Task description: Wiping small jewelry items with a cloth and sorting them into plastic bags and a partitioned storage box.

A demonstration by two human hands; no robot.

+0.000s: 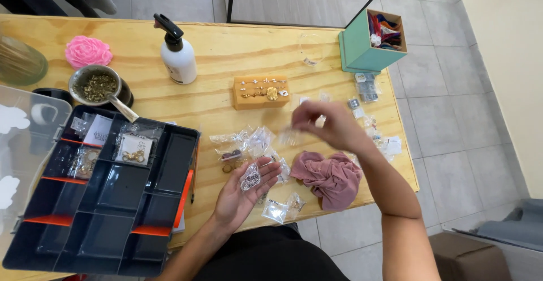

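Clear glossy plastic bags [249, 142] lie on a pale matt wooden table [220, 49] beside soft mauve cloth [331, 178].

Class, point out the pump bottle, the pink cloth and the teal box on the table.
Pump bottle [179, 60], head view, on its white body.
Pink cloth [334, 178], head view, on its crumpled middle.
Teal box [362, 48], head view, on its side wall.

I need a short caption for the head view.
Left hand cradles a small jewellery bag; right hand lifts another above the wooden table.

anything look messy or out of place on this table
Mostly the loose clear bags strewn across the wooden table, while many compartments of the open dark organizer box sit bare. A mauve cloth lies crumpled at the table's edge. The left hand cradles one small bag; the right hand is blurred.
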